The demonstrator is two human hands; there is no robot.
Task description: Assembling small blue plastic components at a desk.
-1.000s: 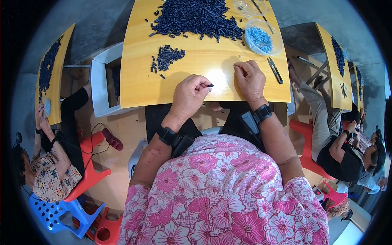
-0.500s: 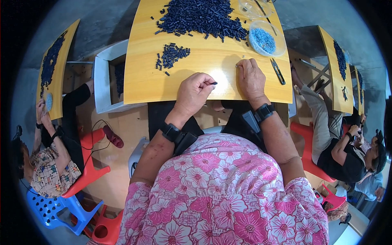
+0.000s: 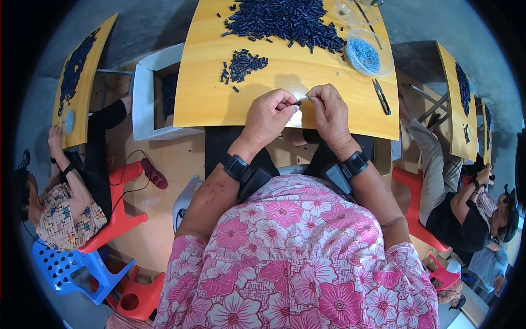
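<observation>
I'm looking down on a short-sleeved top, pink with big pink-and-white flowers, that fills the lower frame. My forearms are bare below the sleeves. On my left wrist (image 3: 236, 166) I see a black band with a chunky black unit strapped behind it; my right wrist (image 3: 355, 163) wears the same black band and block. Both hands are bare, no gloves.

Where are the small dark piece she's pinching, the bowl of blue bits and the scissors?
small dark piece (image 3: 297, 102), head view, its middle.
bowl of blue bits (image 3: 382, 67), head view, clear rim.
scissors (image 3: 381, 96), head view, the blades.
</observation>
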